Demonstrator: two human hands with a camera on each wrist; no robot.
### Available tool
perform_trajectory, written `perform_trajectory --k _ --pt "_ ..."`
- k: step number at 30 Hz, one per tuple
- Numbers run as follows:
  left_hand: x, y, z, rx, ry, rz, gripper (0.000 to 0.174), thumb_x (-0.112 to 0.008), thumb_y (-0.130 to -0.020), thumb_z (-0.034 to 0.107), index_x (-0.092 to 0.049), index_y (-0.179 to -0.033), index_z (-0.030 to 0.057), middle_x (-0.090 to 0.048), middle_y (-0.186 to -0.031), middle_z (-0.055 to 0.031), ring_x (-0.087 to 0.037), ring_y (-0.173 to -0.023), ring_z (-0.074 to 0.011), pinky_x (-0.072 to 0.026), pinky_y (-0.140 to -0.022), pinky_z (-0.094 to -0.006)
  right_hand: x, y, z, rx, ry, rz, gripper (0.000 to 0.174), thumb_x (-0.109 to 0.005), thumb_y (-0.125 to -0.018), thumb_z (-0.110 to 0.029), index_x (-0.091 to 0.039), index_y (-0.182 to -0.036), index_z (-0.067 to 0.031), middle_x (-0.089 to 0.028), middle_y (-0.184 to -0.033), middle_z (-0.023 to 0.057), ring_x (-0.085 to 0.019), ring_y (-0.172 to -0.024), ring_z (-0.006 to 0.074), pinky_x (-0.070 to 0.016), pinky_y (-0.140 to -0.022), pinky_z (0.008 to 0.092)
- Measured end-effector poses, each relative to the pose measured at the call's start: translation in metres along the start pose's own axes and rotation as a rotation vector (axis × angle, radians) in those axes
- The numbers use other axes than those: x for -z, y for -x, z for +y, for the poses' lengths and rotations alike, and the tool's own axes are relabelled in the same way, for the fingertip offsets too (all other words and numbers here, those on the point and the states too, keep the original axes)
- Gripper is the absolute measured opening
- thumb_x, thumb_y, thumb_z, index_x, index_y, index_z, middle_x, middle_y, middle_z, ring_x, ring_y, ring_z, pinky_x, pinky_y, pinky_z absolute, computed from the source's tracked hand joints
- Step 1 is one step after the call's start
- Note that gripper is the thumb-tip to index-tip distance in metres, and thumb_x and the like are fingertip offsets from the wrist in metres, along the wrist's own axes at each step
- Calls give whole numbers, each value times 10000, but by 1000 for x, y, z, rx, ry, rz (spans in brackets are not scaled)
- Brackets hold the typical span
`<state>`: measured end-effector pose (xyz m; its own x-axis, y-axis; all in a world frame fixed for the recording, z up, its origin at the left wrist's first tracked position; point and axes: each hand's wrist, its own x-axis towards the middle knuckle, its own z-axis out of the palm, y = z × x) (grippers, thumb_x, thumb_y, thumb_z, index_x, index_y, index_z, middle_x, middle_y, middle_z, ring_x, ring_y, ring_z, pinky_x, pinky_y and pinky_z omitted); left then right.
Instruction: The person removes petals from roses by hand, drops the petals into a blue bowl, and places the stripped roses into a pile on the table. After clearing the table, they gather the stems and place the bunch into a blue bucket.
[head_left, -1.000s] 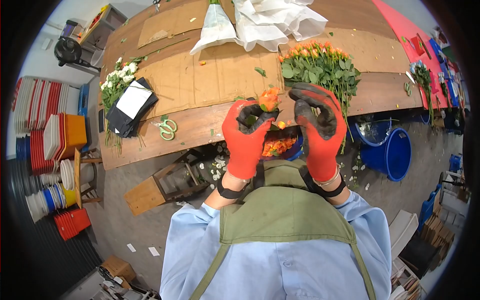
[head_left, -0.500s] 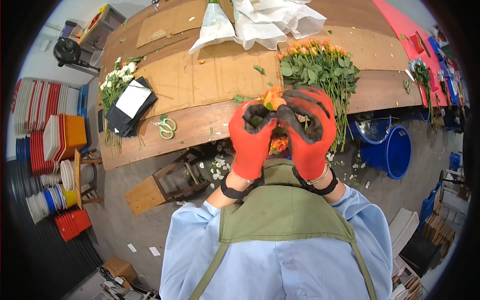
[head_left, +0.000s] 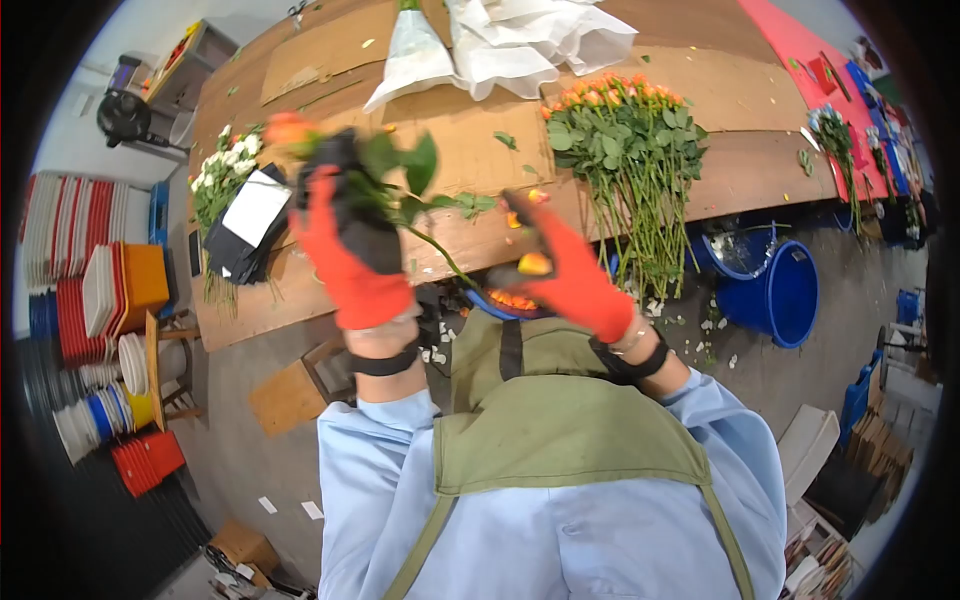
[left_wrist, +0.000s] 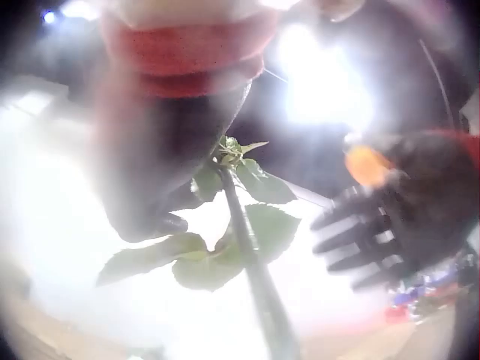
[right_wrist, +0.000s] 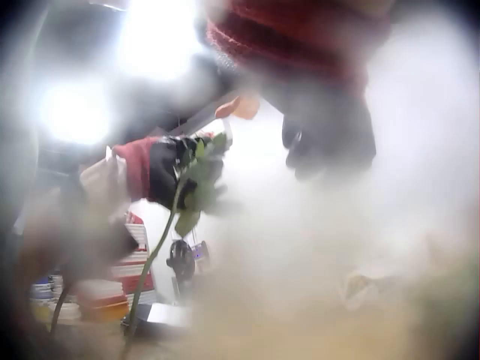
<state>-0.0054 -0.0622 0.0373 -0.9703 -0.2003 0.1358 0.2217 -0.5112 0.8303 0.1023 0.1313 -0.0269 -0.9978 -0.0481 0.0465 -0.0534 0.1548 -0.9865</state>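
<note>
The left hand (head_left: 352, 235), in a red and black glove, grips an orange rose (head_left: 290, 130) near its head, over the table's left part. The rose's green stem (head_left: 440, 250) and leaves trail to the right; the stem (left_wrist: 255, 262) crosses the left wrist view. The gloved right hand (head_left: 570, 275) is held apart at the table's front edge, fingers spread, with an orange petal (head_left: 535, 263) at its palm. That petal (left_wrist: 367, 165) also shows against the right hand (left_wrist: 420, 202) in the left wrist view. Other loose petals are by its fingertips.
Orange roses (head_left: 630, 140) lie on the table's right part. White roses (head_left: 225, 170) and black sheets with a white one (head_left: 256, 208) are at the left. White wrapping (head_left: 530, 45) lies at the back. Blue tubs (head_left: 795, 295) stand at the right; petals fill a container (head_left: 513, 302) below the edge.
The hands have parted. The left hand has swung left with the rose, its stem now in view; the right hand has come away from the bloom with a petal, its fingers spread.
</note>
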Motion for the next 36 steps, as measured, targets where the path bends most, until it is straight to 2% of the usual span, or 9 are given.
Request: perform_trajectory --k 7,8,14,17,20,23,28,33,36 --pt "12 -60 2 51 330 -162 312 -500 -1013 284 -579 -1213 57 -640 -1187 -87 -611 -1095 -213 -489 -973 -372 8 3 9 -438 -343 -123 568 -651 -839 -39 -507 -1386 -97 -634 -1190 83 -631 -942 151 -507 -843 286" --pt "5 -55 -8 47 224 -152 326 -500 -1011 288 -576 -1229 58 -637 -1176 -83 -614 -1079 -208 -488 -961 -349 5 5 29 -68 -371 110 460 -617 -864 -35 -570 -1320 -74 -668 -1061 38 -618 -815 92 -501 -755 252" --pt "18 -8 -123 500 65 -227 388 -582 -950 214 -567 -1294 37 -627 -1244 -106 -604 -1134 -235 -435 -1007 -378 85 18 87 -155 -40 665 416 -622 -861 -43 -594 -1276 -34 -695 -1033 60 -643 -842 140 -514 -766 293" --pt "46 25 -205 405 -462 -310 535 -658 -902 299 -519 -1351 45 -580 -1296 -147 -575 -1157 -245 -433 -996 -361 131 14 123 -425 369 719 522 -714 -828 -200 -562 -1313 -82 -690 -1068 152 -667 -898 283 -514 -819 371" --pt "70 42 -255 172 -1545 -350 830 -701 -793 529 -366 -1485 217 -309 -1510 -231 -328 -1346 -437 -324 -1070 -531 150 26 164 -355 980 711 643 -757 -783 -306 -522 -1359 -143 -638 -1164 168 -607 -1047 340 -479 -890 419" --pt "71 38 -275 -79 -1741 -416 850 -667 -809 557 -313 -1511 236 -271 -1519 -251 -301 -1345 -487 -285 -1062 -607 149 47 166 -385 1071 824 698 -765 -767 -310 -485 -1388 -159 -576 -1257 142 -537 -1166 323 -435 -958 430" --pt "43 79 -299 -141 -1726 -934 710 -609 -881 480 -357 -1491 219 -295 -1536 -161 -236 -1403 -466 -276 -1046 -657 144 83 170 -391 881 872 565 -736 -812 -225 -546 -1327 -95 -563 -1274 151 -530 -1184 325 -423 -1003 393" --pt "87 124 -278 -99 -1036 -1380 436 -685 -843 322 -612 -1223 120 -503 -1398 -103 -400 -1303 -403 -321 -1053 -534 157 124 164 -432 664 1032 540 -760 -788 -181 -573 -1286 -86 -565 -1270 145 -554 -1160 318 -455 -971 382" --pt "94 125 -236 -56 -976 -1068 286 -733 -797 257 -692 -1044 119 -599 -1288 -78 -484 -1231 -343 -319 -1063 -504 165 151 164 -527 646 1107 556 -729 -834 -256 -544 -1324 -70 -557 -1287 150 -548 -1184 313 -445 -989 385"
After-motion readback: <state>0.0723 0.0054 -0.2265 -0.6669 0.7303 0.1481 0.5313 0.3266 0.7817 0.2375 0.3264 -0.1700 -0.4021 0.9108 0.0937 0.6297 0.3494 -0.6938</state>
